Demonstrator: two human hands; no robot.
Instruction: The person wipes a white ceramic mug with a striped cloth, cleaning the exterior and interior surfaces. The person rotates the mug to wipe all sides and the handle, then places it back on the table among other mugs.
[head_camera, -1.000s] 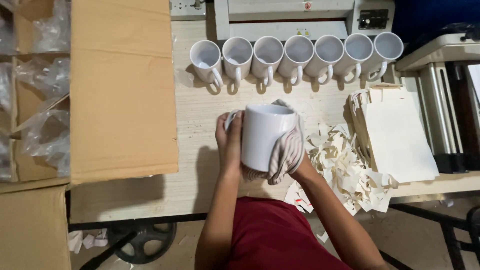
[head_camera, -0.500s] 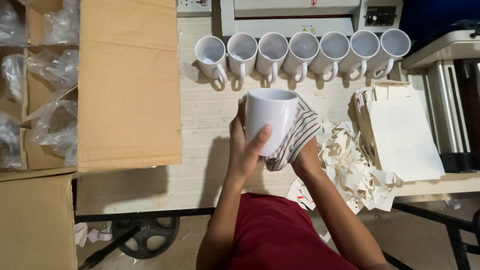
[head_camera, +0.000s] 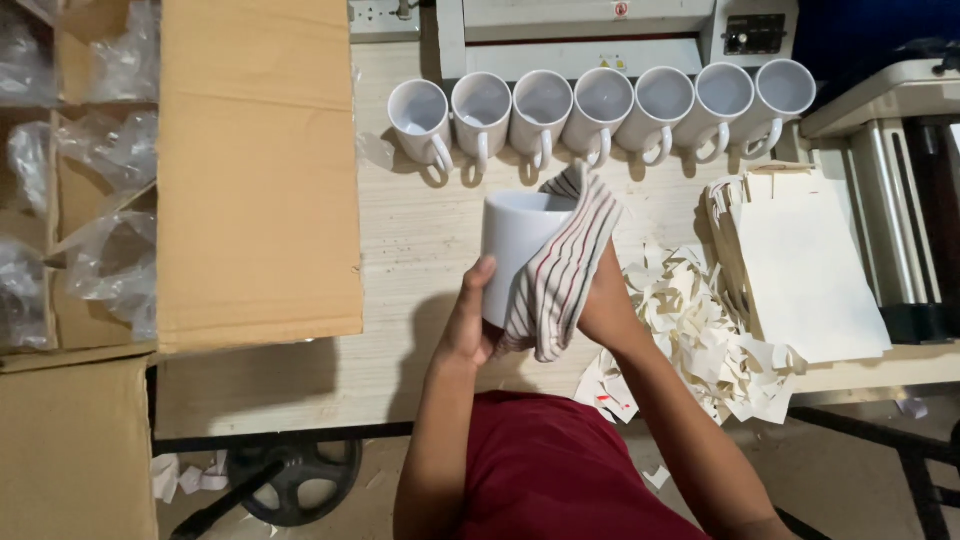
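My left hand (head_camera: 468, 322) grips a plain white mug (head_camera: 513, 248) from below, over the wooden table (head_camera: 420, 250). My right hand (head_camera: 603, 300) holds a striped cloth (head_camera: 560, 272) pressed over the mug's right side and rim; most of that hand is hidden by the cloth. Behind the mug, a row of several white mugs (head_camera: 600, 105) stands upright with handles toward me.
A large open cardboard box (head_camera: 255, 170) with plastic bags in its compartments fills the left. Paper scraps (head_camera: 700, 320) and a stack of white sheets (head_camera: 805, 265) lie on the right. Machines (head_camera: 620, 30) stand along the back and the right edge.
The cloth has moved from beside the mug up over its rim and right side. The mug has turned in my left hand, which now holds it lower.
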